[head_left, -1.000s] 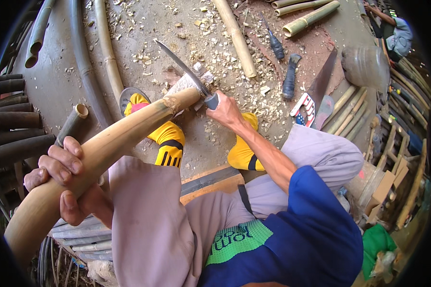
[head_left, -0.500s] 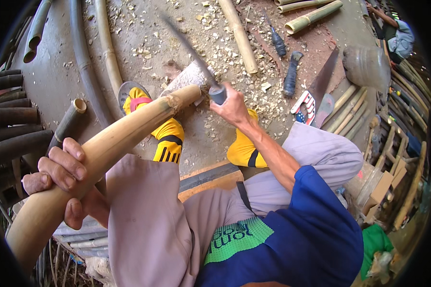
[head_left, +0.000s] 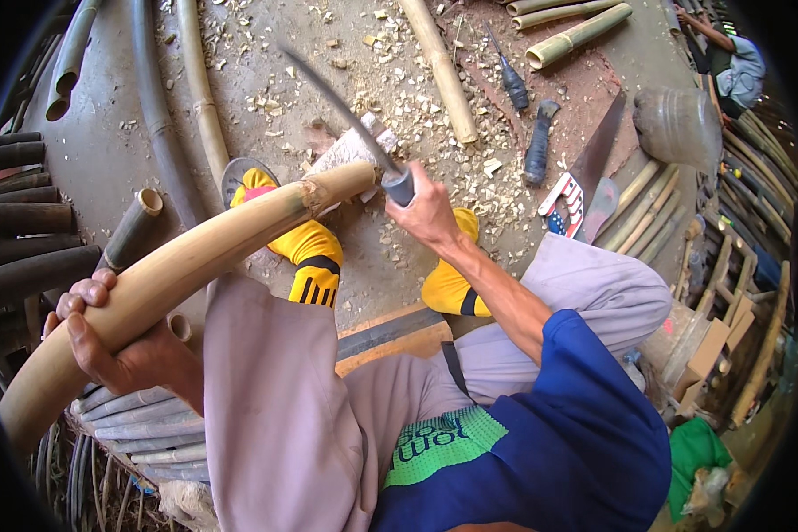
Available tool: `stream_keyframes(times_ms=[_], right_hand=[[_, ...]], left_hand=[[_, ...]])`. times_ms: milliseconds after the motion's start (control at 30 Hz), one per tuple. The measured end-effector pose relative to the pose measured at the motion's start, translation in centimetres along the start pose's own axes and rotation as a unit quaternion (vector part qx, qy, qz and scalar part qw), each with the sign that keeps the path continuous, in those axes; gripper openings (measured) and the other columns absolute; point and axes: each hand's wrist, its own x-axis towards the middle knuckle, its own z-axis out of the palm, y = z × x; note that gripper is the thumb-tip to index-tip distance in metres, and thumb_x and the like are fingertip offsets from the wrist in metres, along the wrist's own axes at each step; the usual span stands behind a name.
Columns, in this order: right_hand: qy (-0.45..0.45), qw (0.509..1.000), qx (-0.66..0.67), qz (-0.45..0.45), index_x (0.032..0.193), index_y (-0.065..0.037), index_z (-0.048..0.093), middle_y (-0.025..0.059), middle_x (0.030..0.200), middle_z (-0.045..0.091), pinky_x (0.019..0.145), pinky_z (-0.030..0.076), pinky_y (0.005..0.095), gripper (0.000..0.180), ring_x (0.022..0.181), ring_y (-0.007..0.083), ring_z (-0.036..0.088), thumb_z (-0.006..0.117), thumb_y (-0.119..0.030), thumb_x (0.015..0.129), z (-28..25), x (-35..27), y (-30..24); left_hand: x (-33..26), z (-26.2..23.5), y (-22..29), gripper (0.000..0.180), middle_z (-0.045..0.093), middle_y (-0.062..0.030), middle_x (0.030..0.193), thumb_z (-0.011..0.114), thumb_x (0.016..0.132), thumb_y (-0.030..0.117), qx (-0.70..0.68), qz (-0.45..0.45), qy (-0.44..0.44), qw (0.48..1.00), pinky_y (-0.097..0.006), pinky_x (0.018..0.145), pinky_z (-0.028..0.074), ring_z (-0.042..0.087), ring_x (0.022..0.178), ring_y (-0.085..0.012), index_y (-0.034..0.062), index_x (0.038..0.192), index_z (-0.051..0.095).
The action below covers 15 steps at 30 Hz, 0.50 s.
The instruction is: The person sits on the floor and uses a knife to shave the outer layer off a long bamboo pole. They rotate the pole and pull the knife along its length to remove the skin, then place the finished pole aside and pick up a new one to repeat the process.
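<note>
A thick, pale bamboo pole (head_left: 195,253) slants across in front of me, from the lower left up to the middle. My left hand (head_left: 133,350) is closed around its lower part, thumb on the near side and fingertips over the far side. The pole's upper end lies over a whitish block (head_left: 355,149) on the ground. Just right of that end, my right hand (head_left: 426,208) is wrapped around the grey handle of a long-bladed knife (head_left: 341,111). The narrow dark blade points up and left, above the pole and apart from it.
Bamboo chips (head_left: 408,115) litter the ground. On the right lie a handsaw (head_left: 594,146), a dark-handled pointed tool (head_left: 512,82) and a black-wrapped tool (head_left: 539,142). A clear plastic container (head_left: 678,129) stands beyond. Dark bamboo poles (head_left: 27,222) are stacked left. Another person (head_left: 740,71) is at the far right.
The bamboo pole has turned about its length, and its lower part has shifted up and left. My left hand's grip has rolled with it. The knife blade has moved slightly left and down.
</note>
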Motion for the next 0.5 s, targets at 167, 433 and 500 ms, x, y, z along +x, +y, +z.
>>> stream_keyframes(times_ms=[167,433,500], right_hand=[[0.114,0.984,0.029,-0.132,0.099,-0.003,0.049,0.0095,0.072,0.064,0.054,0.056,0.0291,0.033,0.063,0.0196,0.066,0.070,-0.009,0.074,0.4,0.2,-0.4],[0.001,1.000,-0.015,0.014,0.094,-0.001,0.051,0.0155,0.073,0.065,0.058,0.055,0.0341,0.028,0.068,0.0244,0.068,0.068,-0.008,0.073,-0.3,0.3,-0.5],[0.070,0.995,0.027,-0.063,0.092,-0.003,0.050,0.0103,0.070,0.063,0.057,0.054,0.0298,0.025,0.065,0.0187,0.066,0.068,-0.008,0.075,-0.7,0.5,-2.8]], left_hand=[[-0.2,-0.2,0.1,0.035,0.054,-0.0054,0.081,0.058,0.076,0.014,-0.016,-0.013,-0.003,1.000,-0.036,0.075,0.045,0.053,0.074,-0.0176,0.0055,0.105,0.041],[1.3,-1.6,0.2,0.033,0.055,-0.0060,0.081,0.055,0.075,0.013,-0.078,-0.007,-0.092,0.993,-0.037,0.073,0.044,0.052,0.071,-0.0174,0.0041,0.104,0.043],[1.1,-2.0,0.1,0.034,0.054,-0.0067,0.082,0.054,0.074,0.012,-0.064,-0.002,-0.072,0.995,-0.037,0.073,0.044,0.051,0.071,-0.0177,0.0036,0.105,0.042]])
